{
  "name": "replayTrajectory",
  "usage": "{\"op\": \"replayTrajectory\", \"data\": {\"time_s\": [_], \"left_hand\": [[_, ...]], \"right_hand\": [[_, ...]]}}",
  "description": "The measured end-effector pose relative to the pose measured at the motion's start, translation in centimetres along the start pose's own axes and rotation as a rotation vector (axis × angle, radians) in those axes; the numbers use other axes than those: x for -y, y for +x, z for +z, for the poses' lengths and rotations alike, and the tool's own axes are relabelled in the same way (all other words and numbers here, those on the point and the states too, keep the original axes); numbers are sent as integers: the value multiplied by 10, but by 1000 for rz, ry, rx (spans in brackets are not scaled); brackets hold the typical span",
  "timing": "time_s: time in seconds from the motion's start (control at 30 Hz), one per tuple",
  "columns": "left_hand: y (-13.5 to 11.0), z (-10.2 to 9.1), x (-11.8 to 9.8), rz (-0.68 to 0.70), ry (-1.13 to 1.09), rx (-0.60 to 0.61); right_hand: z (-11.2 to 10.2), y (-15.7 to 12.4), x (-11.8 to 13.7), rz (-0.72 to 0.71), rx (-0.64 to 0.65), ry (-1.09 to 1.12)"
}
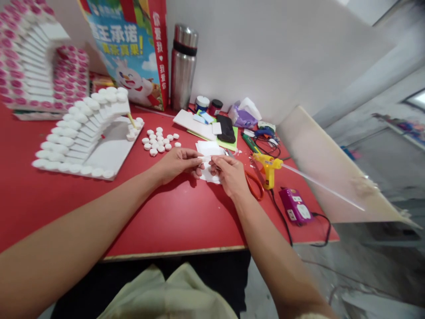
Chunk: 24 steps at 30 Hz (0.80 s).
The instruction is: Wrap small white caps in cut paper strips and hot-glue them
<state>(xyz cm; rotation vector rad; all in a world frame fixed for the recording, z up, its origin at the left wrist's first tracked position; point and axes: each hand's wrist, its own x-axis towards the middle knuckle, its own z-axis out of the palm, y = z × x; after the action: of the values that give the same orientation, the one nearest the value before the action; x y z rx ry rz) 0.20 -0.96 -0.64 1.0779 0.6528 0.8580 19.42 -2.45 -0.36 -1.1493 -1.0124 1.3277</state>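
My left hand [181, 163] and my right hand [230, 173] meet above the red table [186, 217], fingertips pinched. Between them is a small white piece [206, 160], perhaps paper; its exact shape is hard to make out. Beneath lie white paper sheets [206, 147]. Scissors with red-orange handles [255, 185] rest just right of my right hand, their blades partly hidden. Left of my left hand, several round white pieces [158, 141] are spread in a cluster. Further left stands a white model staircase [96, 133] edged with similar white rounds.
A yellow glue gun [268, 166] with a long glue stick stands at the right, near a purple power socket box [297, 206] and cords. Behind are a steel flask [183, 66], a colourful bag [133, 48], jars [202, 103] and a pink-and-white model [36, 66].
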Motion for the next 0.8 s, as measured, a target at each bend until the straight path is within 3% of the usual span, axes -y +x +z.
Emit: {"op": "replayTrajectory", "data": {"time_s": [0.37, 0.8], "left_hand": [[0, -3, 1, -14, 9, -5], [3, -1, 4, -19, -58, -26]], "right_hand": [[0, 2, 0, 29, 6, -25], [3, 0, -2, -190, -48, -322]]}}
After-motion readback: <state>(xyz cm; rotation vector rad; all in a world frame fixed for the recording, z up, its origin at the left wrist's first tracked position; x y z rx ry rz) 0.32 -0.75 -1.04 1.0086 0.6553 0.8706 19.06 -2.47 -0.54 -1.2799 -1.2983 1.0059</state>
